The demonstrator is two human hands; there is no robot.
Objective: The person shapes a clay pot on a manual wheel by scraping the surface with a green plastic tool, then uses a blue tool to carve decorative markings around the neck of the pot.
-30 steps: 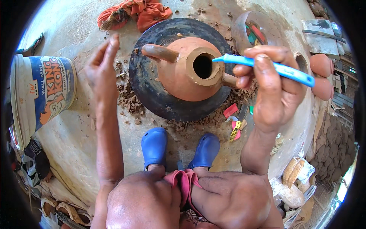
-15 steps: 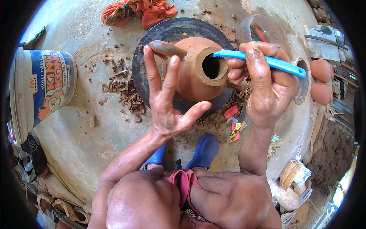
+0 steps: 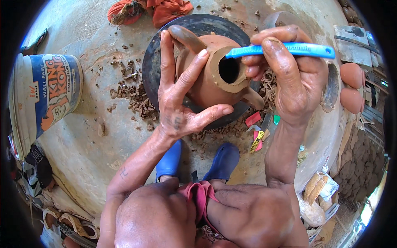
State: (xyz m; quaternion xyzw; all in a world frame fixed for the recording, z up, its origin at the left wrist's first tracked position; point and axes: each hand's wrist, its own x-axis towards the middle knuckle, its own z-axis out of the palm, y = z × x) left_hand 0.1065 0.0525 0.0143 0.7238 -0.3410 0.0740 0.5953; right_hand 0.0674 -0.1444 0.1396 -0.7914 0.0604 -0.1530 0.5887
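A brown clay pot with a round, open mouth lies tilted toward me on a dark round wheel. One curved clay handle stands out at its upper left, and another clay piece juts from its lower right. My left hand is open, fingers spread over the pot's left side, the fingertips by the upper handle and the neck. Pinched in my right hand is a slim blue plastic-handled tool. Its tip meets the upper left of the pot's rim; the working end is hard to make out.
Clay shavings lie around the wheel. Right of it are a yellow cutter and two small clay pots. A paint bucket lies at left, orange cloth at the back. Blue clogs are below.
The pot has turned and tilted a little, showing more of its lower-right piece. My left hand has come closer over its side. The blue tool has swung nearer to level at the rim.
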